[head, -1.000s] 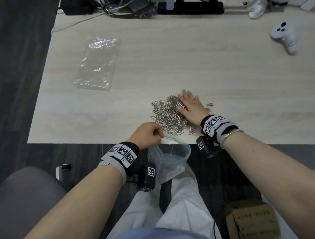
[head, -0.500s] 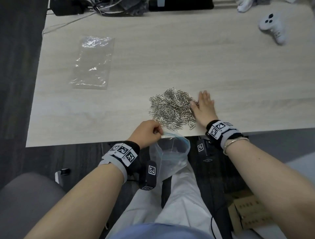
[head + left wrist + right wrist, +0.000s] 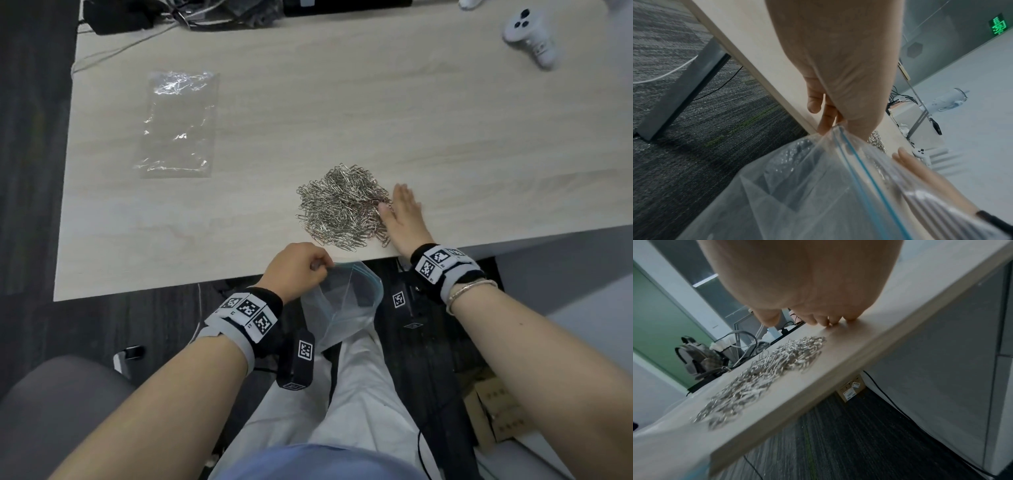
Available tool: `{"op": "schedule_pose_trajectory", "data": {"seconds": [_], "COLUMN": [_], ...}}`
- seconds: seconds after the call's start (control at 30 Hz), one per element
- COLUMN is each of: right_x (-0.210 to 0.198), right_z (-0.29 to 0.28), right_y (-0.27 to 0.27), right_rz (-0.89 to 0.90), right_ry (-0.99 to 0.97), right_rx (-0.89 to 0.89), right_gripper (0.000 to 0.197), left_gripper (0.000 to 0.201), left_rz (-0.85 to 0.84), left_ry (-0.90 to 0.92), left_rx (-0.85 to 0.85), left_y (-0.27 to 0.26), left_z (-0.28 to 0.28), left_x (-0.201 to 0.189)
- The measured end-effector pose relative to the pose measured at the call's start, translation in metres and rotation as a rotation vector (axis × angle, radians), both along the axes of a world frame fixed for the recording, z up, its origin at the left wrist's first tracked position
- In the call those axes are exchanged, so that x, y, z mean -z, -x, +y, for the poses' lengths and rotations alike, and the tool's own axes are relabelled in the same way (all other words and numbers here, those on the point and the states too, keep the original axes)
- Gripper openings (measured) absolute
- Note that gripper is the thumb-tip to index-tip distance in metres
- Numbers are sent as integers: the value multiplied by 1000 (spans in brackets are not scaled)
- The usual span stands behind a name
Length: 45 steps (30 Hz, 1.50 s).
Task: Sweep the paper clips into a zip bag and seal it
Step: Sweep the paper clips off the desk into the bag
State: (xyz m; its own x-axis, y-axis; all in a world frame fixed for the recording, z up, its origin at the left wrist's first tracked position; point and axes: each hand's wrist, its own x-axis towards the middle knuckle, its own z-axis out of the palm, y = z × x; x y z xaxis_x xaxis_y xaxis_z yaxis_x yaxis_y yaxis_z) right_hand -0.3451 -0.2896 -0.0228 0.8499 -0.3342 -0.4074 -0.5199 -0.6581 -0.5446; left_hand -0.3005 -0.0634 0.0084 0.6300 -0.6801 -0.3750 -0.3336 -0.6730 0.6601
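Item: paper clips (image 3: 342, 209), one loose silver heap on the table (image 3: 342, 102), close to the near edge; in the head view the heap sits at about 1 o'clock from the bag mouth.

Item: zip bag (image 3: 342, 301), clear with a blue zip strip, hanging below the table's near edge with its mouth gaping open toward the heap. Contents cannot be told through the plastic.

Item: left hand (image 3: 296, 270), at the table edge, fingers curled, pinching the bag's rim at its left corner. The left wrist view shows the thumb and fingers (image 3: 824, 123) closed on the plastic beside the blue strip.

Item: right hand (image 3: 402, 214), flat on the table at 3 o'clock of the heap, fingers straight and together, holding nothing; its thumb side touches the clips. The right wrist view shows the fingertips (image 3: 851, 318) pressed on the wood.

Item: spare clear bag (image 3: 178, 126), lying flat on the table at 10 o'clock from the heap, well apart.

Item: white controller (image 3: 531, 32), at 2 o'clock, near the table's far right corner.

Item: cables (image 3: 191, 17), bundled along the far edge at 11 o'clock.
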Motion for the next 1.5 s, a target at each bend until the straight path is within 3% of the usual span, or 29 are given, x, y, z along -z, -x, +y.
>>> {"op": "schedule_pose_trajectory", "data": {"seconds": [0.1, 0.27, 0.4, 0.5, 0.67, 0.77, 0.83, 0.93, 0.97, 1.0, 1.1, 1.13, 1.27, 1.37, 1.5], "right_x": [0, -30, -64, -74, -58, -42, -32, -17, -14, -10, -11, -12, -20, -19, -23], "right_z": [8, 10, 24, 32, 33, 23, 14, -6, -10, -14, -17, -18, -15, -3, 8], "right_y": [8, 28, 58, 85, 127, 143, 149, 159, 162, 164, 164, 164, 161, 154, 141], "right_rz": [9, -114, -191, -38, 404, 567, 617, 498, 444, 431, 541, 514, 229, 217, 164], "right_ry": [-27, -33, -223, -308, -103, -35, 12, -6, -2, 8, 0, -6, -99, -65, -70], "right_rx": [-74, 26, 133, 123, -209, -229, -176, 52, 86, 77, -55, -62, -92, -209, -197], "right_gripper": [63, 60, 22, 18, 29, 32, 51, 92, 96, 90, 46, 42, 64, 65, 60], "left_gripper": [25, 30, 34, 38, 50, 49, 47, 45, 44, 42, 32, 30, 40, 41, 36], "left_rz": [-35, -73, -100, -62, -23, -8, -3, -11, -17, -36, -143, -168, -137, -92, -46], "left_ry": [-58, -82, -71, -21, 58, 72, 65, 58, 53, 39, -7, -33, -252, -363, -376], "left_rx": [72, 198, 275, 308, 351, 406, 447, 466, 474, 491, 531, 542, 533, 470, 334], "left_y": [2, 14, 28, 36, 55, 71, 81, 92, 93, 94, 95, 94, 92, 92, 86], "left_z": [-1, -7, -26, -45, -78, -94, -101, -106, -108, -110, -116, -116, -111, -100, -82], "left_x": [0, 3, 1, 0, -2, -2, -1, 3, 3, 3, -1, -1, 8, 17, 28]}}
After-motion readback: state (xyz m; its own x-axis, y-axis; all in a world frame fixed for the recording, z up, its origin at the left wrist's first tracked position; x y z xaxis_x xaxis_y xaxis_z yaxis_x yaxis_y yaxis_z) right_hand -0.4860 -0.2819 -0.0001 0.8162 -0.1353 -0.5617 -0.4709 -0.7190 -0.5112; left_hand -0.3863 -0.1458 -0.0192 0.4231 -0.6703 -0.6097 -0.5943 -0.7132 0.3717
